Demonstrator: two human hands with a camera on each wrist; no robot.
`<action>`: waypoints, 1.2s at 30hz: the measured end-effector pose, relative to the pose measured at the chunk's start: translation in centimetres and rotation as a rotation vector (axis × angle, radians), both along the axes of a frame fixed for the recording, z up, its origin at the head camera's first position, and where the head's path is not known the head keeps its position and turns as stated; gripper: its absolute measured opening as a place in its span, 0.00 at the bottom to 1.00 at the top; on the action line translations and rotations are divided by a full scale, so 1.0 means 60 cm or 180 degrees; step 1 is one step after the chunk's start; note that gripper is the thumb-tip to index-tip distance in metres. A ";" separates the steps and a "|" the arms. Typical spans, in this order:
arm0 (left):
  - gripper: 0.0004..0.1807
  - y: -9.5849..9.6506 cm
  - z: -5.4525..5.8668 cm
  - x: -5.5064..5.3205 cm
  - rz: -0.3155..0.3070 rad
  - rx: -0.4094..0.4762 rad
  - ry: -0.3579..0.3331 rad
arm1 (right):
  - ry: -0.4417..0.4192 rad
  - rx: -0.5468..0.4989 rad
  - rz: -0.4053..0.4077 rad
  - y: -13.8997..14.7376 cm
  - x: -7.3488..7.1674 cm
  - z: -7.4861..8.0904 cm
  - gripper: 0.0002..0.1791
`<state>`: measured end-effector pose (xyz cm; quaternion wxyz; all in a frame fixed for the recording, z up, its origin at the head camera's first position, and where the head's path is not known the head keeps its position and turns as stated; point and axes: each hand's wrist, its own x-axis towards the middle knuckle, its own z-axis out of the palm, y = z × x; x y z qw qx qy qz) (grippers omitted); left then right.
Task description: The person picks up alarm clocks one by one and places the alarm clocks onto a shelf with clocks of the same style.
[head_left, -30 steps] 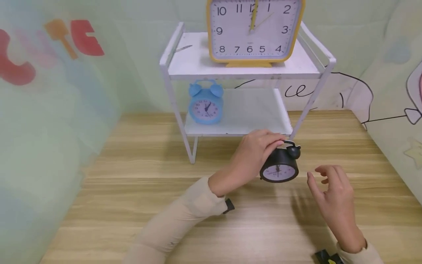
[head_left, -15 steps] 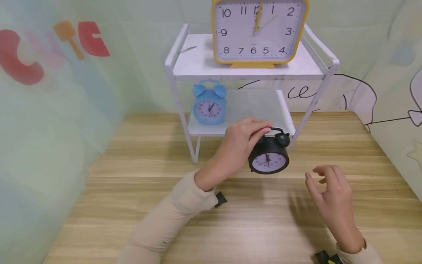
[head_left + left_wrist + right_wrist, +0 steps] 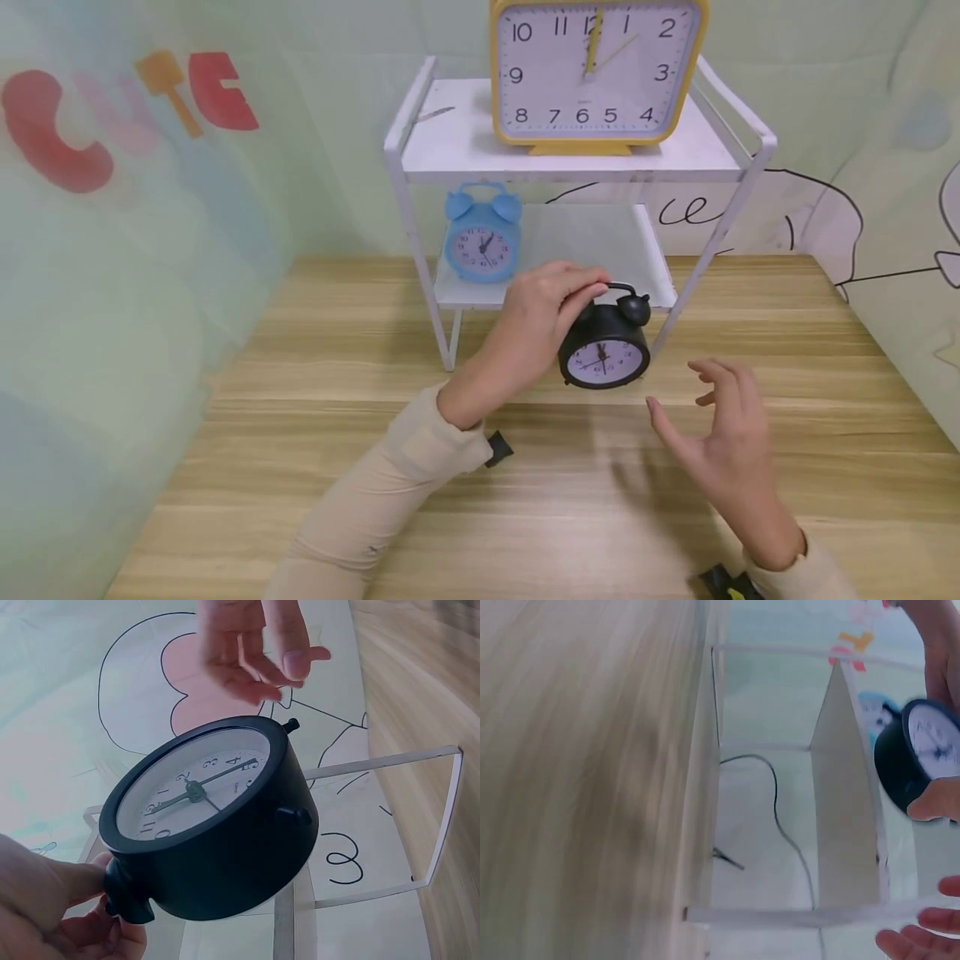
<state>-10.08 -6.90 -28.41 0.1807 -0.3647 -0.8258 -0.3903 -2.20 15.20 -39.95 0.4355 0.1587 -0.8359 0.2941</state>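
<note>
A round black twin-bell alarm clock [image 3: 604, 365] hangs above the wooden table, its white dial tipped up toward the head camera. My left hand [image 3: 528, 333] pinches it by the top handle and bell. In the left wrist view the clock [image 3: 225, 870] lies tilted, with small feet on its rim and the left fingers at one bell. To the right, my right hand [image 3: 723, 442] is held apart from the clock, thumb and fingers spread and loosely bent. In the right wrist view the thumb [image 3: 939, 799] overlaps the lower edge of the clock.
Behind the hands stands a white two-tier shelf [image 3: 450, 160]. A blue twin-bell alarm clock [image 3: 483, 250] sits at the left of its lower tier. On top is a large yellow-framed square clock [image 3: 592, 83]. A printed cloth [image 3: 150, 250] surrounds the wooden table [image 3: 300, 333].
The left hand has carried the black clock left and slightly up, closer to the shelf's lower tier. My right hand has shifted left toward it with its fingers spread wider.
</note>
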 end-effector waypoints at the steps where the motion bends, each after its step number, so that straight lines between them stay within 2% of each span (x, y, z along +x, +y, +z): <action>1: 0.11 0.000 0.000 0.000 0.0000 0.0004 0.0012 | 0.0088 0.0064 -0.0006 -0.007 0.000 0.004 0.35; 6: 0.12 0.000 0.001 0.001 0.0005 -0.0017 0.0022 | 0.0476 0.0262 -0.0003 -0.049 0.007 0.034 0.35; 10: 0.12 0.002 -0.002 -0.002 -0.0005 -0.0010 0.0027 | 0.0594 0.0264 0.0054 -0.082 0.010 0.059 0.35; 19: 0.11 0.005 -0.005 -0.004 0.0039 -0.0040 0.0099 | 0.0344 0.0408 -0.0117 -0.131 0.001 0.092 0.36; 31: 0.10 0.004 -0.010 -0.006 0.0047 0.0027 0.0125 | 0.0118 0.0675 -0.0615 -0.158 -0.019 0.092 0.32; 36: 0.10 0.002 -0.012 -0.007 0.0072 0.0043 0.0124 | 0.0139 0.0722 -0.0671 -0.162 -0.021 0.092 0.33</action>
